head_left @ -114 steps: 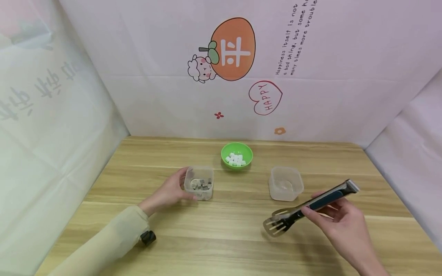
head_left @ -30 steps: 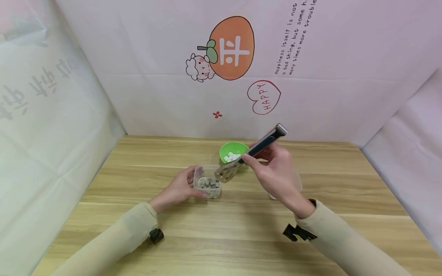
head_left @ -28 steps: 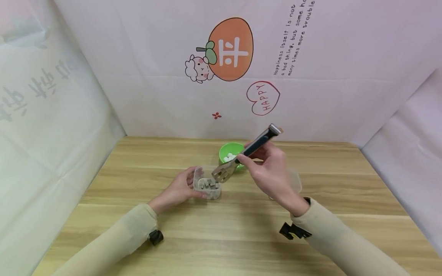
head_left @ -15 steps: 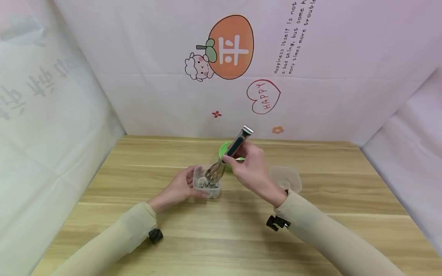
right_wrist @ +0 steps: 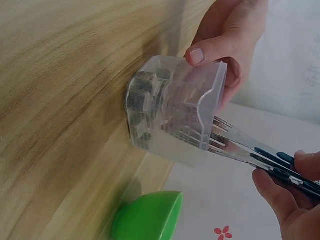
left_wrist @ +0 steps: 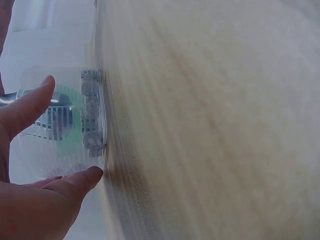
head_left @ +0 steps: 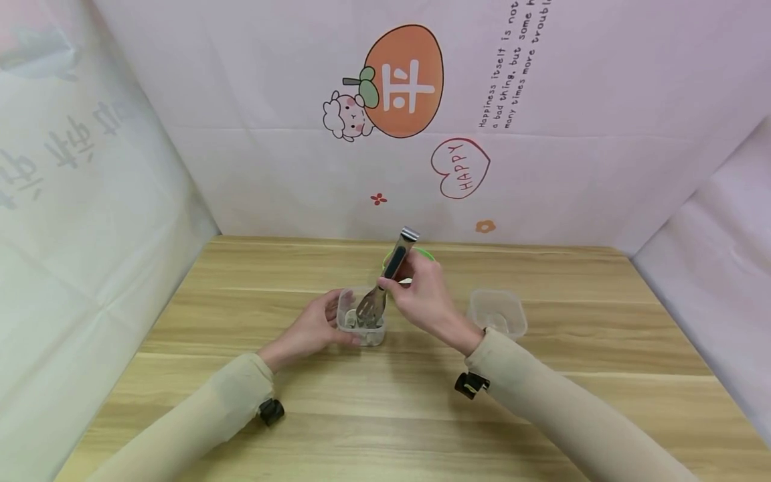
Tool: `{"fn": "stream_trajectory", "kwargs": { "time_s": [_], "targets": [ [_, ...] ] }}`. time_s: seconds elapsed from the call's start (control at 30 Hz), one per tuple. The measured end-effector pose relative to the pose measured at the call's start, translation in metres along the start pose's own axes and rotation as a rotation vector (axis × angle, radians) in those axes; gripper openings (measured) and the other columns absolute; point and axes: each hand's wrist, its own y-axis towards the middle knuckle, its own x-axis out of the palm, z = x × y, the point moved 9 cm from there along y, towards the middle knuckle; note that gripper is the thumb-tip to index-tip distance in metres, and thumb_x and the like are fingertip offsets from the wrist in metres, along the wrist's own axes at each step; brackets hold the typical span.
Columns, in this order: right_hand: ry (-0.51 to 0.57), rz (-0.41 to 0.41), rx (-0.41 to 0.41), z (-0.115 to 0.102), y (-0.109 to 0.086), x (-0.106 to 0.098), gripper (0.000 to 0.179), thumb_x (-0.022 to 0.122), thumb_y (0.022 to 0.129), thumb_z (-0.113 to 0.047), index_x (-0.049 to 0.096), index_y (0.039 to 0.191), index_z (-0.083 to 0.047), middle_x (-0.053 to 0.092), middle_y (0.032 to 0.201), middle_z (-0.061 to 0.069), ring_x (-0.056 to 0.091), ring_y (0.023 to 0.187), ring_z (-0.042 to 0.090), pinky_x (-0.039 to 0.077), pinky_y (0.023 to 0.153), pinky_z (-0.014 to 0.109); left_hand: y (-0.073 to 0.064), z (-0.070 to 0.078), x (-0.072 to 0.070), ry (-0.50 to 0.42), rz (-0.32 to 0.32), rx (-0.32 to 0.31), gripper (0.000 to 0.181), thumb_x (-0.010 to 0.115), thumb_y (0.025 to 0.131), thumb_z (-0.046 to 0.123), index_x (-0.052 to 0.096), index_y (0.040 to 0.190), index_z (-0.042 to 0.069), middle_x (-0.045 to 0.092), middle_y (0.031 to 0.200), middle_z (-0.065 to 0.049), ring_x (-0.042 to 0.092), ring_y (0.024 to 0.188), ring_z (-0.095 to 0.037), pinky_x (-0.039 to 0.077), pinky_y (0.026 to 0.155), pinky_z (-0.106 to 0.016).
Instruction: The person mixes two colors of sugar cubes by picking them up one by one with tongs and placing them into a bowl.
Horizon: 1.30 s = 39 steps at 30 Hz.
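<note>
My left hand (head_left: 310,331) grips a clear plastic container (right_wrist: 200,75) standing on the table, its thumb and fingers on opposite sides. Several small grey cubes (right_wrist: 140,100) lie on the container's floor. In my right hand (head_left: 424,298) is a pair of metal tongs (head_left: 394,262) with dark handle grips, pinched between thumb and fingers. The slotted tong heads point down inside the container, close over the cubes. Whether they touch a cube cannot be made out. In the left wrist view, the slots show through the container wall.
A green bowl (right_wrist: 147,217) stands behind the right hand, mostly hidden in the head view. A second clear container (head_left: 502,309) sits to the right on the wooden table (head_left: 385,428). White printed cloth (head_left: 271,181) encloses the back and sides.
The right hand has carried the tongs from the right side leftward, then down into the container, tilting them more upright. The left hand and its container shifted slightly right earlier, then stayed still.
</note>
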Motion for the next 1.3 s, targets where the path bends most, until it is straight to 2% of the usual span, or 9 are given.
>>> {"fn": "stream_trajectory", "kwargs": {
  "time_s": [0.5,0.7,0.93,1.13,1.3],
  "targets": [
    [-0.013,-0.007,-0.006,0.011,0.005,0.008,0.020,0.080,0.089,0.006,0.066,0.103,0.003,0.072,0.086,0.008,0.070,0.073,0.017,0.064,0.066,0.029,-0.001,0.001,0.000,0.002,-0.009,0.015,0.101,0.091,0.079,-0.001,0.032,0.159,-0.006,0.042,0.160,-0.026,0.045,0.145,-0.041,0.041,0.119,-0.050],
    [-0.006,0.024,0.014,0.013,0.004,0.005,0.019,0.080,0.090,0.004,0.066,0.102,0.001,0.070,0.086,0.007,0.068,0.073,0.018,0.063,0.061,0.029,-0.001,-0.001,-0.001,0.022,-0.006,0.002,0.101,0.092,0.079,0.001,0.032,0.160,-0.004,0.042,0.161,-0.025,0.045,0.145,-0.040,0.040,0.119,-0.050],
    [0.036,0.083,0.059,0.016,0.005,-0.001,0.018,0.081,0.090,0.003,0.068,0.102,0.001,0.074,0.087,0.010,0.072,0.076,0.021,0.063,0.062,0.030,-0.001,-0.003,-0.002,-0.003,-0.012,-0.006,0.102,0.092,0.078,0.000,0.031,0.160,-0.004,0.041,0.161,-0.025,0.046,0.144,-0.040,0.041,0.119,-0.048],
    [0.034,0.079,0.075,0.018,0.005,0.001,0.019,0.082,0.090,0.001,0.068,0.103,-0.001,0.073,0.087,0.008,0.071,0.076,0.019,0.063,0.061,0.029,-0.001,-0.005,-0.003,0.010,-0.006,-0.032,0.106,0.093,0.077,0.001,0.030,0.162,-0.002,0.042,0.162,-0.021,0.046,0.145,-0.038,0.041,0.119,-0.047],
    [0.035,0.076,0.057,0.018,0.003,0.002,0.018,0.081,0.091,0.001,0.068,0.104,0.001,0.072,0.088,0.007,0.070,0.074,0.019,0.062,0.059,0.030,0.000,-0.004,-0.003,0.017,-0.002,-0.038,0.107,0.093,0.077,0.002,0.029,0.163,-0.001,0.044,0.161,-0.021,0.046,0.145,-0.038,0.041,0.119,-0.048]
  ]
}}
